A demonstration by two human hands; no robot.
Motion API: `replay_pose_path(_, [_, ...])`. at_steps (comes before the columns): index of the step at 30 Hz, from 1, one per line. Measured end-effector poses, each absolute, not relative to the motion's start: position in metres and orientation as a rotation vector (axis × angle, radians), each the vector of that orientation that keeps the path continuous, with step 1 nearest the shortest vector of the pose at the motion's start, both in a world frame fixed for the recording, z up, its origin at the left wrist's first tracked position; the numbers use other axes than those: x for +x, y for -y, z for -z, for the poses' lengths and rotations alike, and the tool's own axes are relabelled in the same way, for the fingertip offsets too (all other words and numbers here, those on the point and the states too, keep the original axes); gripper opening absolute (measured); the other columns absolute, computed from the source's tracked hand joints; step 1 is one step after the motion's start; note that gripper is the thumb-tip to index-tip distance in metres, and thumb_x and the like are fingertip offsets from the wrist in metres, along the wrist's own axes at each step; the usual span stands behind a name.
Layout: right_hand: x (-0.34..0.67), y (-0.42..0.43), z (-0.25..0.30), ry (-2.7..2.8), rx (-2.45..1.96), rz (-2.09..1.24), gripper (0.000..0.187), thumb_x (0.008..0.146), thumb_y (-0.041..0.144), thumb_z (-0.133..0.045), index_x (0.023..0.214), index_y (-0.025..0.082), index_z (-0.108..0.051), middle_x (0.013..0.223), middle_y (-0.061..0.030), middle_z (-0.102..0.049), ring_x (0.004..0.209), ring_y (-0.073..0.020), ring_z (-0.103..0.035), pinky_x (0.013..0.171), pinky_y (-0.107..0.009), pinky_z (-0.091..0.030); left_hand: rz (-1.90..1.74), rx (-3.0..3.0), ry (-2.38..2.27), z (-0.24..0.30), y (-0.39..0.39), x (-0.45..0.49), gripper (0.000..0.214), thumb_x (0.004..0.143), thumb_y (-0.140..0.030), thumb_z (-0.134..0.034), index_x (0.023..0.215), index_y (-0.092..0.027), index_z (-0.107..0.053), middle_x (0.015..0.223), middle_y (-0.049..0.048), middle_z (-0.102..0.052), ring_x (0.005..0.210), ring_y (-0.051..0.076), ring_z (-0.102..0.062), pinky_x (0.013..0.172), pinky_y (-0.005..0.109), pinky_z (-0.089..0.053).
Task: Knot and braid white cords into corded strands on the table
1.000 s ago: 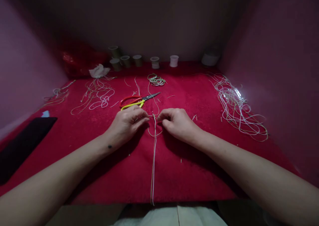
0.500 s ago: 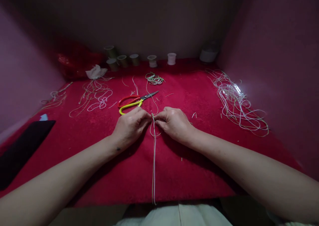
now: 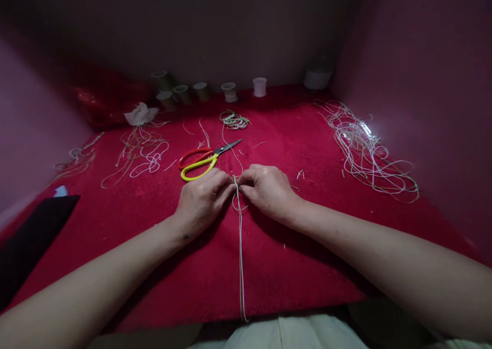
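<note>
Thin white and olive cords run from the front edge of the red cloth up to my fingertips. My left hand pinches them from the left, thumb against forefinger. From the right, my right hand pinches at the same spot, the two fingertips nearly touching. A small loop of cord hangs just below the pinch. Beyond the hands, a thin strand leads up to a coiled knotted cord, white and green. Scissors with one red and one yellow handle lie beside my left hand, blades partly closed.
Loose cords lie in tangles at the left and the right. Several thread spools stand along the back. A black flat object rests at the left edge. Cord snippets are scattered over the red cloth.
The view has shifted and tilted slightly. Both hands keep their pinch at the same place on the cords, with the left fingers slightly more closed together.
</note>
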State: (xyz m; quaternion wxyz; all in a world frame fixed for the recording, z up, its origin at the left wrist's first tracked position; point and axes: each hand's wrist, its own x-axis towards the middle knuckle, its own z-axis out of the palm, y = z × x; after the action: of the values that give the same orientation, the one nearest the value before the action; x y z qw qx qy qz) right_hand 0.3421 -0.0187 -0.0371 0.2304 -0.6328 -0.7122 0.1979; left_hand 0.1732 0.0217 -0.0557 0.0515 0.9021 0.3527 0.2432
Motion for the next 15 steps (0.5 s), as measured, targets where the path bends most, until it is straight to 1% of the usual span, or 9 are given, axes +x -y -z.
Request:
replay_pose_path(3, [0.342,0.019,0.038,1.949,-1.715,-0.547,0.021,0.079,0.019,-0.052,0.085,0.021,-0.072,0.083,-0.0033,-0.067,0.074,-0.0145,-0.056,0.063,-0.025,-0.035,-0.704,2.707,-1.055,0.054,-0.022,0.174,0.016,0.086,-0.027,-0.052,0.076,-0.015,-0.058,0.072,0.002,-0.059,0.065,0.011,-0.053,0.061,0.022,-0.041])
replay_pose_path(7, [0.344,0.018,0.041,1.86,-1.646,-0.606,0.017,0.076,0.016,-0.051,0.078,0.017,-0.068,0.079,-0.0039,-0.066,0.072,-0.0134,-0.055,0.066,-0.025,-0.037,-0.738,2.644,-1.15,0.043,-0.016,0.175,0.015,0.083,-0.027,-0.054,0.088,-0.015,-0.061,0.087,0.0064,-0.061,0.076,0.014,-0.057,0.067,0.025,-0.045])
replay_pose_path(8, [0.345,0.017,0.042,1.813,-1.623,-0.647,0.015,0.076,0.015,-0.051,0.076,0.016,-0.066,0.076,-0.0037,-0.065,0.07,-0.0125,-0.055,0.065,-0.025,-0.038,-0.733,2.594,-1.216,0.038,-0.013,0.175,0.016,0.082,-0.028,-0.055,0.088,-0.015,-0.061,0.087,0.0069,-0.062,0.076,0.015,-0.057,0.066,0.024,-0.045])
replay_pose_path(9, [0.347,0.015,0.043,1.76,-1.593,-0.692,0.014,0.075,0.014,-0.05,0.075,0.015,-0.065,0.073,-0.0032,-0.064,0.067,-0.0116,-0.054,0.065,-0.024,-0.038,-0.674,2.498,-1.282,0.033,-0.011,0.174,0.016,0.081,-0.029,-0.056,0.086,-0.015,-0.062,0.083,0.0066,-0.062,0.071,0.014,-0.058,0.062,0.023,-0.045])
replay_pose_path(10, [0.349,0.013,0.045,1.706,-1.562,-0.74,0.013,0.074,0.013,-0.05,0.073,0.014,-0.063,0.071,-0.0027,-0.063,0.065,-0.0108,-0.053,0.063,-0.023,-0.038,-0.555,2.344,-1.331,0.027,-0.008,0.173,0.018,0.081,-0.031,-0.055,0.082,-0.015,-0.061,0.074,0.0054,-0.062,0.062,0.013,-0.057,0.054,0.022,-0.044])
replay_pose_path(12, [0.352,0.01,0.046,1.599,-1.505,-0.829,0.011,0.073,0.012,-0.05,0.07,0.014,-0.06,0.067,-0.0016,-0.06,0.062,-0.0097,-0.051,0.061,-0.022,-0.038,-0.264,1.89,-1.32,0.019,-0.003,0.171,0.022,0.083,-0.035,-0.052,0.081,-0.015,-0.06,0.056,0.0016,-0.058,0.039,0.009,-0.049,0.036,0.018,-0.034])
replay_pose_path(14, [0.354,0.007,0.047,1.495,-1.463,-0.905,0.009,0.073,0.013,-0.05,0.069,0.014,-0.058,0.063,-0.0001,-0.057,0.058,-0.0088,-0.049,0.057,-0.022,-0.037,-0.102,1.427,-1.181,0.015,0.001,0.171,0.023,0.084,-0.035,-0.05,0.091,-0.015,-0.058,0.05,0.0005,-0.058,0.027,0.008,-0.041,0.027,0.016,-0.024])
replay_pose_path(15, [0.354,0.007,0.047,1.443,-1.445,-0.941,0.007,0.073,0.013,-0.051,0.069,0.014,-0.057,0.061,0.0008,-0.056,0.055,-0.0082,-0.048,0.055,-0.021,-0.037,-0.085,1.25,-1.087,0.016,0.003,0.171,0.024,0.084,-0.033,-0.05,0.097,-0.014,-0.056,0.051,0.0014,-0.06,0.025,0.008,-0.041,0.025,0.015,-0.024])
